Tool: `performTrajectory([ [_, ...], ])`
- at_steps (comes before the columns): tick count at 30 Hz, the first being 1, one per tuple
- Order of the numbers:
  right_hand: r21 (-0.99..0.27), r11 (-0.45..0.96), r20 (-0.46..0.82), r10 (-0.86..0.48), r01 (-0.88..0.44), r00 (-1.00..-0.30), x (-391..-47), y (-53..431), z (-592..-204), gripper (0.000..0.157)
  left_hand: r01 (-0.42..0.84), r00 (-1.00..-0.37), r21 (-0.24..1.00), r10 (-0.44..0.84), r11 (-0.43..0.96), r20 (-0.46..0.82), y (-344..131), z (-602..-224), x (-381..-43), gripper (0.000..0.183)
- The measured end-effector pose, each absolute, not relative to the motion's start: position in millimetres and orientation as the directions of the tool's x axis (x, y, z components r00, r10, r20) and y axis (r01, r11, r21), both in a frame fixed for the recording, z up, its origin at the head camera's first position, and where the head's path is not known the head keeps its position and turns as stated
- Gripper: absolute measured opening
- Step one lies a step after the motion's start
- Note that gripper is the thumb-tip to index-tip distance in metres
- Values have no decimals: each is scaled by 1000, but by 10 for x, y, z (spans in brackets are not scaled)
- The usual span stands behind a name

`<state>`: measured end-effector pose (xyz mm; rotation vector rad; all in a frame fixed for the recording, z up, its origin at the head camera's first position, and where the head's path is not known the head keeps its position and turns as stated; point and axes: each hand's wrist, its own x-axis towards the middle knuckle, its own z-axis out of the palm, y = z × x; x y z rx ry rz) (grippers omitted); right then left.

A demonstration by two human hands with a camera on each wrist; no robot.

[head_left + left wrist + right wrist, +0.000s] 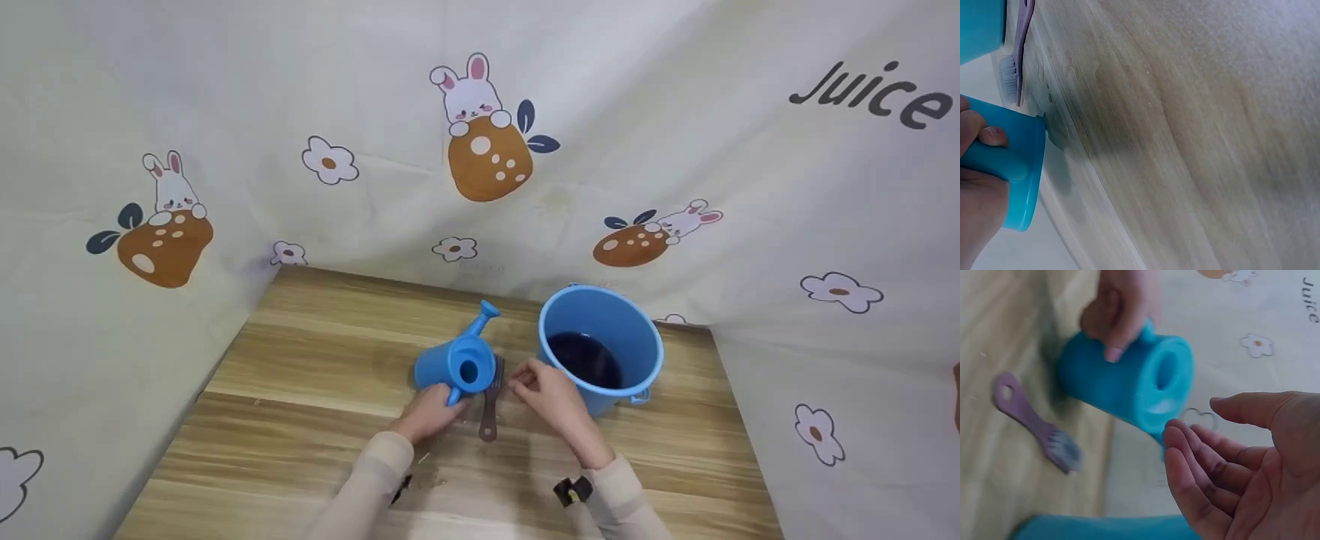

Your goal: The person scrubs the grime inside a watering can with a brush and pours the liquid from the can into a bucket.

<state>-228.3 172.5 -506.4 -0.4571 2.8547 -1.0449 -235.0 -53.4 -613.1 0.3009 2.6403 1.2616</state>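
My left hand point(426, 412) grips the handle of a blue toy watering can point(435, 367), its fingers curled round it in the left wrist view. The can's spout points toward the back wall, and its round top hole shows in the right wrist view. To the right, my right hand point(551, 394) hovers beside the bucket with nothing in it; its fingers point(1196, 495) are loosely bent and the thumb is apart. Between the two hands a scrub brush point(488, 420) with a purplish handle and pale bristles lies on the table.
A blue bucket point(637, 337) with dark-looking liquid point(585, 360) inside stands at the back right. Water drops point(1050, 97) dot the wooden tabletop point(300, 337) near the brush. A printed cloth point(375, 82) hangs behind and along both sides.
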Motion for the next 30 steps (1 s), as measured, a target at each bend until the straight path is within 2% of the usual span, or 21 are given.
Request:
performTrajectory([
  [7,-636,726,105,-255,-262,-961,-2403,1908,-4619,11,54,-953,807,271,589,-134,-543,-6121,-2344,40],
  [12,-643,721,129,-230,-258,-965,-2565,2149,-4474,16,41,-953,814,268,579,-143,-547,-6119,-2346,39],
  [23,-516,794,288,-193,-322,-938,-2825,2840,-4555,31,26,-953,811,260,585,-157,-533,-6125,-2353,38],
  [30,-501,818,251,-175,-283,-952,-2799,3203,-4674,42,60,-957,804,264,591,-122,-535,-6130,-2353,39],
])
